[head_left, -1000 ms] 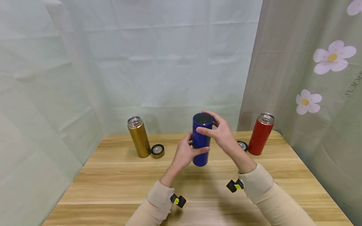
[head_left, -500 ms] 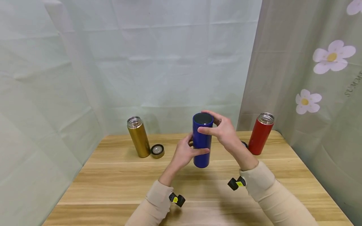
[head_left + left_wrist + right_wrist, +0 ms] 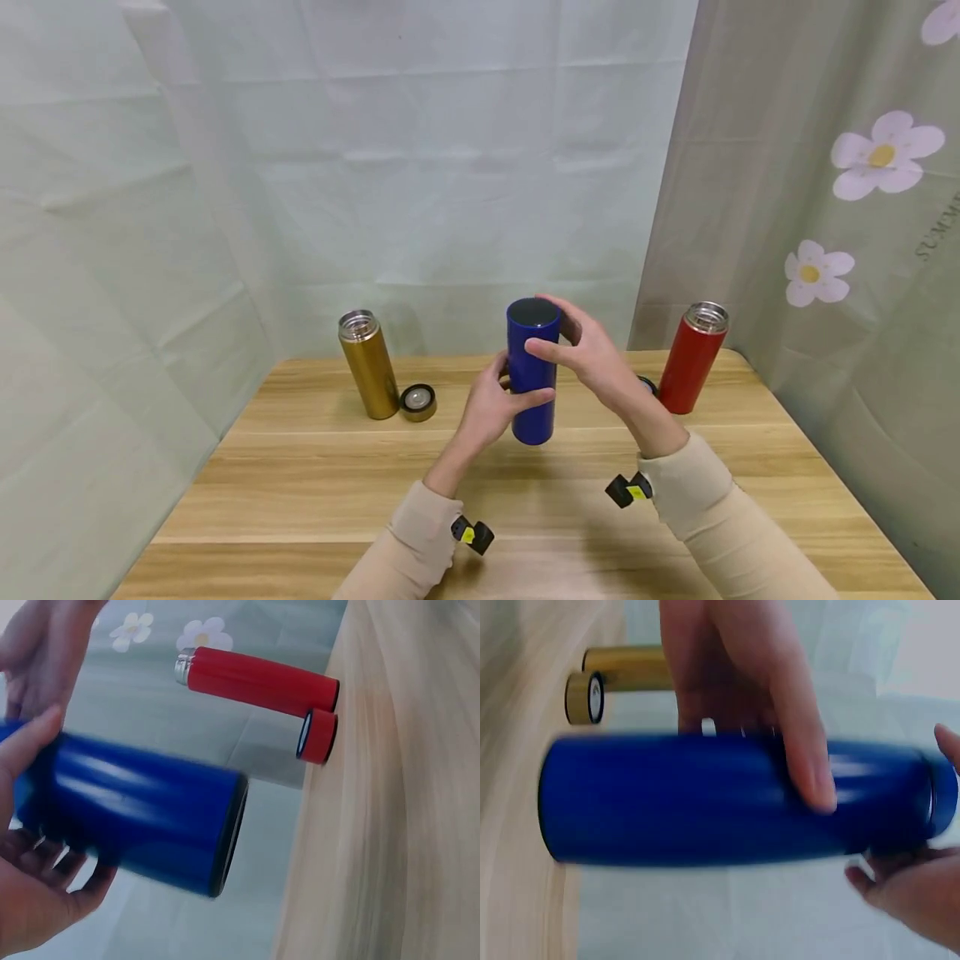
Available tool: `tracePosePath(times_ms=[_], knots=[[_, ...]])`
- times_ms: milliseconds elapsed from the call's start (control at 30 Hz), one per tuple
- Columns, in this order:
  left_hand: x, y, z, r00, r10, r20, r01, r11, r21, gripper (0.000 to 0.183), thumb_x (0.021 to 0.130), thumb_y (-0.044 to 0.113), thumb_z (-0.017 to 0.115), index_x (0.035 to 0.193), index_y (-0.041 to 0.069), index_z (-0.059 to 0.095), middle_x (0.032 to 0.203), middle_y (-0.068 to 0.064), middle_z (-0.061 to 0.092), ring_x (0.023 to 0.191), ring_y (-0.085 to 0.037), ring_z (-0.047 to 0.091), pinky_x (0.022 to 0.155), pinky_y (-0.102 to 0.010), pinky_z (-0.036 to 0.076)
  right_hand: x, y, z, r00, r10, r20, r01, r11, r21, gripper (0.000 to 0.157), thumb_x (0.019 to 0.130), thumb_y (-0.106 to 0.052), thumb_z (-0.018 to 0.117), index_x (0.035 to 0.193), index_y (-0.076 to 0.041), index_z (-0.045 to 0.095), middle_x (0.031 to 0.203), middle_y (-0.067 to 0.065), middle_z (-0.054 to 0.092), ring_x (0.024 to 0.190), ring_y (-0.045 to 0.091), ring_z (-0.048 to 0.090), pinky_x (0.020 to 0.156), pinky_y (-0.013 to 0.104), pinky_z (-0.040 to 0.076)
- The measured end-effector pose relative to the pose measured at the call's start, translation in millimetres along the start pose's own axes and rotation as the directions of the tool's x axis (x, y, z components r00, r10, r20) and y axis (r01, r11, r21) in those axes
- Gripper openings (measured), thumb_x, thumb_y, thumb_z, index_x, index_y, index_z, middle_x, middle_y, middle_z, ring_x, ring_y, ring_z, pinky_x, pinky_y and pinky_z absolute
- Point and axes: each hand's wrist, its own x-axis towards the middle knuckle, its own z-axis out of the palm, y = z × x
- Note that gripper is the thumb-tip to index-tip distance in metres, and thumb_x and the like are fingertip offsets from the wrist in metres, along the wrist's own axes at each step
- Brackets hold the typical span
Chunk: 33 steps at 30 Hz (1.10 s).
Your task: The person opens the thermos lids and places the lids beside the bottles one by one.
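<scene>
A blue vacuum flask is held upright in the air above the table, its dark-topped lid on. My left hand grips the lower body, thumb across the near side. Higher up, my right hand holds the flask around its lid end, thumb in front and fingers behind. In the left wrist view the base of the flask is apart from the tabletop. The right wrist view shows a seam between body and lid, with fingers beside it.
On the wooden table, a lidless gold flask stands at the left, its lid beside it. A lidless red flask stands at the right; its red lid is mostly behind my right forearm in the head view. Curtains hang behind.
Both hands keep hold of the blue flask, which has shifted only slightly. My right wrist and forearm have moved a little to the right, covering more of the red lid.
</scene>
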Motion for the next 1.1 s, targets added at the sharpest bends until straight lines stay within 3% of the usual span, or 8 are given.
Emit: tracePosePath(times_ms=[100, 200, 367, 600, 1100], knots=[[-0.8, 0.1, 1.9, 0.999, 0.001, -0.037, -0.001, 1.0, 0.003, 0.081, 0.084, 0.037, 0.088, 0.152, 0.013, 0.05, 0.141, -0.011, 0.062, 0.128, -0.035, 0.061, 0.104, -0.056, 0.051, -1, -1, 11.0, 0.997, -0.008, -0.082, 0.003, 0.998, -0.057, 0.081, 0.092, -0.041, 0.08, 0.158, -0.014, 0.042, 0.154, 0.011, 0.052, 0.15, 0.034, 0.038, 0.119, 0.068, 0.026], [-0.7, -1.0, 2.6, 0.999, 0.007, -0.033, -0.007, 1.0, -0.001, 0.078, 0.085, 0.034, 0.089, 0.15, 0.013, 0.052, 0.14, -0.012, 0.063, 0.127, -0.035, 0.062, 0.104, -0.055, 0.052, -2, -1, 17.2, 0.989, -0.017, -0.149, 0.003, 0.996, -0.094, 0.075, 0.093, -0.035, 0.08, 0.156, -0.014, 0.046, 0.151, 0.011, 0.055, 0.151, 0.034, 0.037, 0.118, 0.072, 0.021], [-0.9, -1.4, 1.5, 1.0, 0.004, -0.009, -0.004, 1.0, -0.001, 0.077, 0.084, 0.034, 0.089, 0.15, 0.015, 0.054, 0.138, -0.01, 0.064, 0.125, -0.034, 0.063, 0.102, -0.054, 0.053, -1, -1, 17.5, 0.981, -0.013, -0.192, -0.002, 0.997, -0.076, 0.069, 0.091, -0.027, 0.083, 0.152, -0.015, 0.052, 0.148, 0.009, 0.058, 0.149, 0.029, 0.041, 0.119, 0.071, 0.021], [1.3, -1.5, -0.7, 1.0, 0.016, 0.007, -0.016, 1.0, 0.013, 0.076, 0.083, 0.038, 0.09, 0.148, 0.018, 0.055, 0.135, -0.004, 0.066, 0.122, -0.029, 0.065, 0.101, -0.052, 0.054, 1, 0, 12.8, 0.98, 0.018, -0.197, -0.021, 1.0, -0.014, 0.068, 0.09, -0.024, 0.084, 0.15, -0.015, 0.055, 0.145, 0.009, 0.061, 0.147, 0.025, 0.044, 0.121, 0.067, 0.021], [1.7, -2.8, -1.8, 0.999, 0.036, 0.022, -0.036, 0.999, 0.003, 0.077, 0.082, 0.038, 0.091, 0.148, 0.02, 0.056, 0.135, -0.003, 0.066, 0.123, -0.027, 0.064, 0.101, -0.052, 0.054, 2, -2, 8.4, 0.987, 0.012, -0.162, -0.011, 1.0, 0.007, 0.067, 0.09, -0.022, 0.084, 0.149, -0.013, 0.056, 0.142, 0.011, 0.064, 0.141, 0.028, 0.05, 0.12, 0.067, 0.025]])
